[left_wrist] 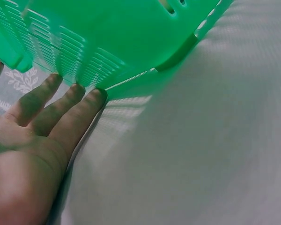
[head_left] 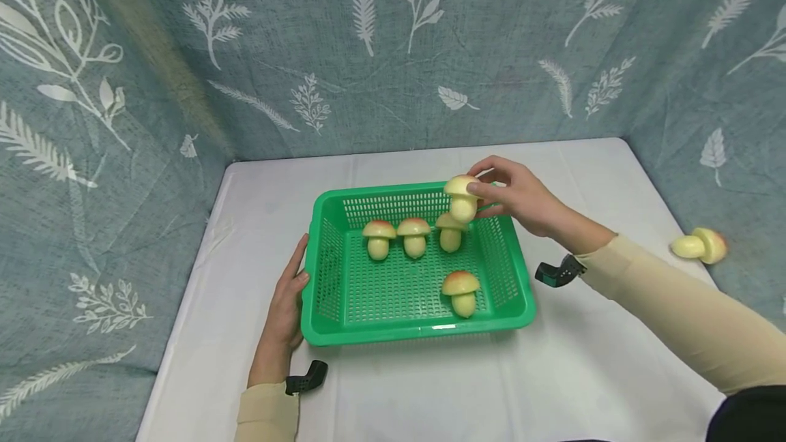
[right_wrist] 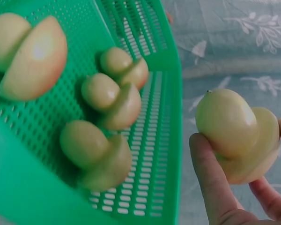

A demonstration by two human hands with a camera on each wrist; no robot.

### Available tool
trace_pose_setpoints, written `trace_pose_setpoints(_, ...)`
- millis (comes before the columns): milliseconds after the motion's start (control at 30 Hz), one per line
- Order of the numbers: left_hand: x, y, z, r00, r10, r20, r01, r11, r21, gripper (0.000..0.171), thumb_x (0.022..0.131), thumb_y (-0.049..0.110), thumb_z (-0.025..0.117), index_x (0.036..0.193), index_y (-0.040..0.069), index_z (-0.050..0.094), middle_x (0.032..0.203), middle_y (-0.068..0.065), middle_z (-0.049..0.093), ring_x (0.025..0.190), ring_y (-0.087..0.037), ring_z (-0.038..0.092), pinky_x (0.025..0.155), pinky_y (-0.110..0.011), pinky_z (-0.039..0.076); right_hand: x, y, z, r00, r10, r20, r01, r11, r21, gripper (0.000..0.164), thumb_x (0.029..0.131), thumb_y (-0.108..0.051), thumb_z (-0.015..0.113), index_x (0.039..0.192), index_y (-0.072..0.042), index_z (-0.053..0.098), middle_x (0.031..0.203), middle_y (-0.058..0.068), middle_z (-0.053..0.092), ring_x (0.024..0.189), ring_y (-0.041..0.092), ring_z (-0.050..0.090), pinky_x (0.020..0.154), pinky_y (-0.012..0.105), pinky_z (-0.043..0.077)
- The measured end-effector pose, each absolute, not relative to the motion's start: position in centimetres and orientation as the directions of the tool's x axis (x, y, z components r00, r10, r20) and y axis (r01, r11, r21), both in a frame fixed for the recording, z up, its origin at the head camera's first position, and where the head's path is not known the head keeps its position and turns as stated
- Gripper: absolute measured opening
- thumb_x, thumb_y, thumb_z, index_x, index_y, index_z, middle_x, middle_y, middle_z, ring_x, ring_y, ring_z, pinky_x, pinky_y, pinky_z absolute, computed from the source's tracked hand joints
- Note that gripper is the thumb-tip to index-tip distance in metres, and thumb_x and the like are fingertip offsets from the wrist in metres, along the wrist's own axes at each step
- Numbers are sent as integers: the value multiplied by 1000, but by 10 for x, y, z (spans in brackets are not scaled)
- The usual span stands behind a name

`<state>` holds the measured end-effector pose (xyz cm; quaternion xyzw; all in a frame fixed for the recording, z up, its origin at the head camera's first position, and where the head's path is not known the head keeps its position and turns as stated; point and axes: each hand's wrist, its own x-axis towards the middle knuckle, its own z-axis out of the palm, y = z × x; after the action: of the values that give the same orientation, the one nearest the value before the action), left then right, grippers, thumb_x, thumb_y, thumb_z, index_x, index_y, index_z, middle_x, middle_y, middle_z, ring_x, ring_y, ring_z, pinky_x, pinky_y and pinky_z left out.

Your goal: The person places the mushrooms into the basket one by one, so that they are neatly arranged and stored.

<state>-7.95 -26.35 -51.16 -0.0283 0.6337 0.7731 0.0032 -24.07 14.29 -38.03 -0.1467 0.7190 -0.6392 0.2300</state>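
My right hand [head_left: 522, 198] pinches a toy mushroom [head_left: 462, 209] by its cap, above the back right part of a green plastic basket [head_left: 393, 333]. In the right wrist view this held mushroom [right_wrist: 227, 124] hangs beyond the basket's rim, apart from it. My left hand [head_left: 285, 305] rests against the basket's left side; in the left wrist view its straight fingers [left_wrist: 79, 117] touch the slotted wall. Inside lie a left mushroom [head_left: 379, 247], a middle one [head_left: 415, 245] and a right one [head_left: 450, 240], partly hidden, in a row. Nearer the front lies another mushroom [head_left: 464, 302].
One more mushroom [head_left: 700, 245] lies at the right edge of the white-covered table [head_left: 552, 380]. Grey-blue curtains [head_left: 393, 101] with white leaf prints hang behind and along both sides. A black wrist camera [head_left: 559, 271] is strapped to the right wrist, another [head_left: 308, 378] to the left.
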Motion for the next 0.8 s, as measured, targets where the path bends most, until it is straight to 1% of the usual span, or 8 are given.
trace_pose_setpoints(200,-80,-257,-511,-997,-49,-61,-51,-183,982,71,108,19,43,175,28,24,173,-4,31,128,-22,63,94,-37,61,-241,134,-384,-827,-539,-161,81,169,-982,34,109,-11,66,135,6,53,126,26,57,102,41,72,88,51,64)
trace_pose_setpoints(233,-80,-257,-510,-996,-54,-65,-54,-178,983,70,107,19,43,175,29,25,173,-3,32,128,-23,63,94,-37,61,-241,133,-384,-822,-545,-163,80,173,-982,34,109,-11,66,135,6,54,126,26,58,102,41,72,88,51,64)
trace_pose_setpoints(300,-81,-255,-509,-996,-62,-66,-54,-170,984,71,107,19,43,175,28,25,172,-4,32,128,-23,63,93,-37,61,-241,130,-384,-813,-556,-170,80,183,-980,32,108,-11,67,134,4,55,128,26,58,103,40,72,88,52,64)
trace_pose_setpoints(367,-82,-253,-509,-995,-69,-67,-55,-166,985,72,106,19,43,175,28,24,172,-3,33,129,-23,62,93,-37,61,-242,127,-385,-804,-566,-181,90,185,-979,30,108,-11,68,132,3,56,130,26,58,103,40,72,89,55,63)
trace_pose_setpoints(533,-83,-248,-508,-995,-79,-66,-51,-174,983,71,107,18,43,175,28,25,173,-3,32,132,-23,60,95,-36,60,-244,122,-386,-774,-604,-189,95,185,-978,31,108,-12,69,132,3,57,132,28,55,107,41,71,92,62,60)
trace_pose_setpoints(700,-84,-244,-507,-994,-87,-73,-56,-183,981,71,107,18,43,175,29,25,174,-2,29,136,-23,57,98,-35,59,-247,118,-388,-744,-636,-203,84,212,-974,32,107,-13,69,132,4,56,131,29,54,105,41,72,91,64,59)
trace_pose_setpoints(800,-84,-241,-506,-992,-97,-79,-61,-183,981,70,108,18,43,175,30,26,174,-2,30,135,-23,58,97,-35,59,-248,115,-389,-720,-652,-236,108,232,-967,31,107,-12,70,131,3,56,130,29,54,105,42,71,92,64,59)
